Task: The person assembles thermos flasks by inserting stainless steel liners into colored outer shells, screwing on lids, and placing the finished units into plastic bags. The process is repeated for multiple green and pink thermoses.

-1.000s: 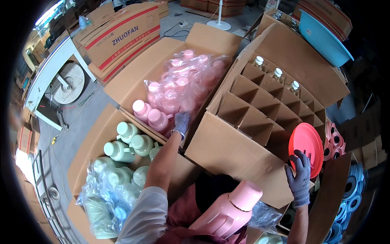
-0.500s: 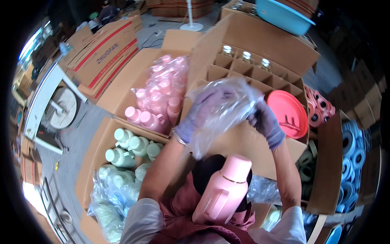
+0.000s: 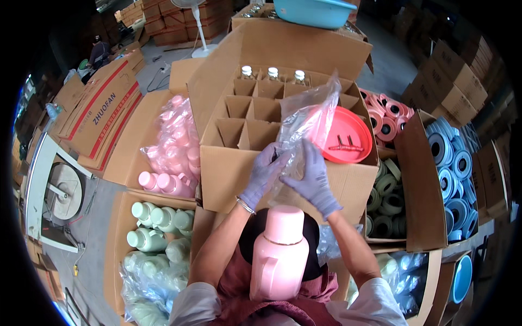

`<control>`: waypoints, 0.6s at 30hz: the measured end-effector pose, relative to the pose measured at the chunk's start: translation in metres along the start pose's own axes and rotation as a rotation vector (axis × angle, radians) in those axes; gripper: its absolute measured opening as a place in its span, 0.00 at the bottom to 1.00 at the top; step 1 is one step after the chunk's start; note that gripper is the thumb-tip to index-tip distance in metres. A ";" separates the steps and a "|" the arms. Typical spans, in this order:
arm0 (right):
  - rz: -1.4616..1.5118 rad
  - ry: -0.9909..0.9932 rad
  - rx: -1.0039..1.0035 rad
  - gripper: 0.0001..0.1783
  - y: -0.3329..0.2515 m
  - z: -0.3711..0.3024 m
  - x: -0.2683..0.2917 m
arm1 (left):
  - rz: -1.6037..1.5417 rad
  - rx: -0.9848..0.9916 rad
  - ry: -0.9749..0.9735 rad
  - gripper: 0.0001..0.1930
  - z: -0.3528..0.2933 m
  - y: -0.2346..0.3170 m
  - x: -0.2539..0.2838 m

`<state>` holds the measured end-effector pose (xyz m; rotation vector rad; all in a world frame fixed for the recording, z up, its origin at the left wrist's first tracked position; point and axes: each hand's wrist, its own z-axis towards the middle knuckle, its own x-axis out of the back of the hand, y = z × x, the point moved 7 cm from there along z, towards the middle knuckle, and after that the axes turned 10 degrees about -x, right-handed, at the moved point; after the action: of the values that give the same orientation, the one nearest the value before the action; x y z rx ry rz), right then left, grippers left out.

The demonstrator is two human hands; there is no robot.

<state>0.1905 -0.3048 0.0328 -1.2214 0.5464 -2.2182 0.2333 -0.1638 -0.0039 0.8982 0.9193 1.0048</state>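
Observation:
In front of me I hold a clear plastic bag (image 3: 293, 133) up over a divided carton. My left hand (image 3: 265, 176), in a lavender glove, pinches the bag's near end. My right hand (image 3: 312, 182), gloved alike, has its fingers closed on the bag's near right side. A pink vacuum flask (image 3: 278, 263) with a handle and a gold band stands upright in my lap, just below both hands and touched by neither. Behind the bag a red plastic dish (image 3: 348, 155) with small dark metal pieces lies on the carton (image 3: 239, 179).
Several silver-capped bottles (image 3: 273, 73) stand in the carton's far cells. To the left are boxes of pink flasks (image 3: 171, 182) and mint-green flasks (image 3: 147, 239). Boxes of blue rings (image 3: 462, 163) and dark green rings (image 3: 386, 185) stand right. A blue basin (image 3: 315, 13) sits at the back.
Both hands have come lower and closer together, drawing the crumpled bag out longer. My view has shifted. The pink flask in my lap now looks more upright.

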 end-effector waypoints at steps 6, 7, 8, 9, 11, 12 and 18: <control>0.047 0.065 -0.375 0.20 0.097 -0.072 0.024 | 0.098 0.222 -0.088 0.07 -0.075 0.027 0.037; 0.065 0.062 -0.456 0.19 0.103 -0.092 0.029 | 0.121 0.227 -0.166 0.07 -0.100 0.034 0.044; 0.099 0.047 -0.400 0.19 0.087 -0.108 0.034 | 0.035 0.292 -0.215 0.08 -0.125 0.045 0.042; 0.143 0.027 -0.334 0.19 0.060 -0.121 0.043 | -0.037 0.360 -0.252 0.09 -0.153 0.060 0.042; 0.069 0.001 -0.138 0.17 0.009 -0.152 0.063 | -0.051 0.151 -0.696 0.07 -0.180 0.105 0.008; 0.049 0.021 -0.178 0.17 0.014 -0.179 0.059 | -0.098 0.137 -0.866 0.07 -0.197 0.115 -0.007; 0.093 -0.160 -0.034 0.13 -0.001 -0.321 0.060 | 0.352 0.427 -1.220 0.15 -0.313 0.074 0.015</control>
<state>-0.1117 -0.3139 -0.0901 -1.3492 0.5667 -2.0205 -0.0726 -0.0727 -0.0456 1.7741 -0.0978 0.3581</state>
